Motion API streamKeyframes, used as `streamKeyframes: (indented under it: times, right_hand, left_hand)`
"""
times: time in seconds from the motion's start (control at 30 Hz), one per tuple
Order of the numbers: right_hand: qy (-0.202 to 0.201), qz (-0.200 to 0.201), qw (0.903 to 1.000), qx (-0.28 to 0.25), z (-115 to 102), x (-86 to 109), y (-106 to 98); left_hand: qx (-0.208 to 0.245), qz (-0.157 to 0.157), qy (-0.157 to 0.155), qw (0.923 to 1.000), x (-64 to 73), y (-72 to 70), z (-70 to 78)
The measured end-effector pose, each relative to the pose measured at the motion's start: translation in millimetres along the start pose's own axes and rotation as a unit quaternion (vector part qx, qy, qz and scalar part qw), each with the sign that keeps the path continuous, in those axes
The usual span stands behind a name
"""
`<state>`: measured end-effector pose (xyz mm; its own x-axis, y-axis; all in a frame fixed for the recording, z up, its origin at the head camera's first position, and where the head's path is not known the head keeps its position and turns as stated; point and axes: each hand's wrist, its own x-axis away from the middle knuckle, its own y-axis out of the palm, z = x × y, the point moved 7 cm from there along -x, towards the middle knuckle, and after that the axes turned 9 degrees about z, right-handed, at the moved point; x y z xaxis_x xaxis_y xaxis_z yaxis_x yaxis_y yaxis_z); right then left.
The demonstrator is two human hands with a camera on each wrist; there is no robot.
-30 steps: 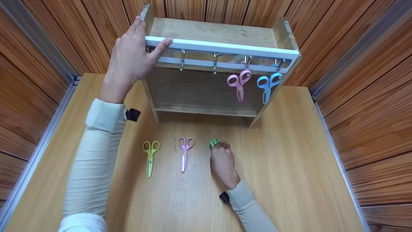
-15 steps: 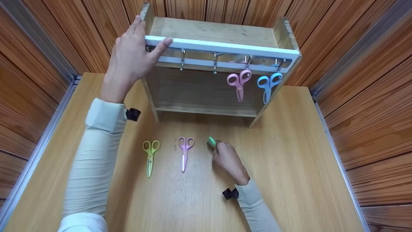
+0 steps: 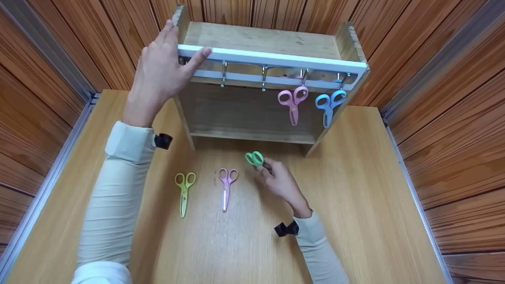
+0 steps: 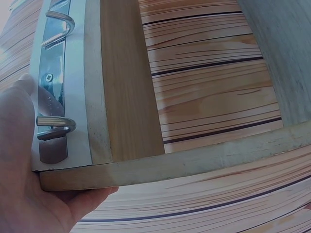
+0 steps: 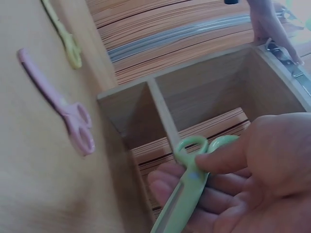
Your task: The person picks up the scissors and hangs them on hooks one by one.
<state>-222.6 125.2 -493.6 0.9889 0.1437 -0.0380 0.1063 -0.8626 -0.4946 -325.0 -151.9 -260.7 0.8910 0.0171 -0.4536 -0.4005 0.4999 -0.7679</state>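
Observation:
Green scissors (image 3: 254, 158) are pinched between the thumb and fingers of my right hand (image 3: 281, 179), raised off the table with the handle loops foremost. The right wrist view shows the thumb on the scissors' pivot area and the fingers beneath. My left hand (image 3: 159, 73) grips the upper left corner of a wooden shelf (image 3: 258, 37); its thumb lies over the white front board and its fingers lie along the side panel (image 4: 194, 162). Yellow-green scissors (image 3: 184, 194) and purple scissors (image 3: 227, 189) lie on the table. Pink scissors (image 3: 293, 104) and blue scissors (image 3: 329, 106) hang from hooks.
Along the shelf's white front board (image 3: 276, 57) runs a row of metal hooks; bare ones include a middle hook (image 3: 264, 78) and a hook (image 3: 223, 74) left of it. The shelf stands upright on the wooden table (image 3: 367, 189), with wood-panelled walls (image 3: 453, 118) around.
My right hand has lifted the green scissors from the table and moved them toward the shelf, turning the loops into view. The left hand stays on the shelf corner.

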Motion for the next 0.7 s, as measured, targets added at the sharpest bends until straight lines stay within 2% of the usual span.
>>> streamKeyframes:
  times: [0.17, 0.43, 0.7]
  right_hand:
    - [-0.031, 0.02, 0.9986, -0.039, -16, -5.0, -10]
    - [-0.059, 0.029, 0.9943, -0.083, -37, -13.6, -20]
    - [-0.053, 0.04, 0.989, -0.133, -61, -19.9, -28]
  left_hand:
    - [-0.001, 0.002, 0.003, 1.0, 0.1, -0.1, 0.2]
    - [0.003, 0.001, 0.0, 1.0, 0.6, 1.2, -1.4]
    - [0.003, -0.002, -0.005, 1.0, -0.3, 0.4, -0.7]
